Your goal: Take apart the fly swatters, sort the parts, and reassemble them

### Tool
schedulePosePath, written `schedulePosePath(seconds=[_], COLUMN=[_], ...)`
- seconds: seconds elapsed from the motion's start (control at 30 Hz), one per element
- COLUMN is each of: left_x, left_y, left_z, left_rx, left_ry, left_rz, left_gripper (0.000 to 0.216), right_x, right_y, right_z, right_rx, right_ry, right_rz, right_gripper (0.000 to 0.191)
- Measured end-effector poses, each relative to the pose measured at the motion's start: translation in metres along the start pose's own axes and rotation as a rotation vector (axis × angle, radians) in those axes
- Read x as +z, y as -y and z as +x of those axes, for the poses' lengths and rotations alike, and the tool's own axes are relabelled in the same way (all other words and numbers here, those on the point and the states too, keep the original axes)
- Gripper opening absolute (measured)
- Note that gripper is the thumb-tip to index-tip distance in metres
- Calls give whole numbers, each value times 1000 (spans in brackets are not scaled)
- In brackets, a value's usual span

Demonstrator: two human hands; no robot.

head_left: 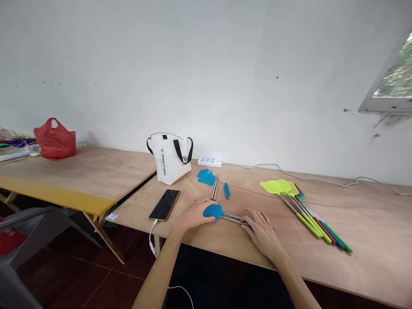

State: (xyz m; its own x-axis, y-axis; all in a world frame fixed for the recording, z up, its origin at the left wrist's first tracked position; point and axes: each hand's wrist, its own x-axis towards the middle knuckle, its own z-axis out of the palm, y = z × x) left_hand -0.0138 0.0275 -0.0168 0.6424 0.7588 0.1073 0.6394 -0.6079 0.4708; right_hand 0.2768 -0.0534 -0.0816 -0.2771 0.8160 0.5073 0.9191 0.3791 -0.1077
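My left hand (192,214) rests on the plywood table (354,240), fingers curled against the blue mesh head (213,210) of a fly swatter. Its thin metal rod (231,218) runs right to my right hand (262,229), which lies palm down over the blue handle end, fingers closed around it. Further back lie two loose blue swatter heads (206,176), a pair of metal rods (215,187) and two blue handle sleeves (227,190).
A row of several finished swatters (305,210) with green, red and blue handles lies at right. A phone (165,204) on a white cable, a white tote bag (170,159), a power strip (210,162) and a red plastic bag (55,139) are at left.
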Motion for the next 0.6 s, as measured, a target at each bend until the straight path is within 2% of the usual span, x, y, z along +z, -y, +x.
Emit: schedulePosePath(seconds=[0.13,0.23,0.33,0.47,0.6], left_x=[-1,-6,-14,-19,-23], left_y=[14,20,21,11,-23], left_z=[-3,-9,-15,-18,-18], left_rx=[-94,-149,-184,-129,17], left_ry=[184,191,185,109,-117], left_rz=[-17,-32,-57,-73,-131], left_gripper=[75,83,80,63,49], right_x=[-7,-27,-54,-86,-104], right_y=[0,-9,-29,-59,-66], right_z=[3,4,-1,-16,-21], right_rx=[38,41,124,266,318], right_ry=[58,144,204,201,118], right_rz=[104,226,312,364,287], right_gripper=[15,15,20,33,39])
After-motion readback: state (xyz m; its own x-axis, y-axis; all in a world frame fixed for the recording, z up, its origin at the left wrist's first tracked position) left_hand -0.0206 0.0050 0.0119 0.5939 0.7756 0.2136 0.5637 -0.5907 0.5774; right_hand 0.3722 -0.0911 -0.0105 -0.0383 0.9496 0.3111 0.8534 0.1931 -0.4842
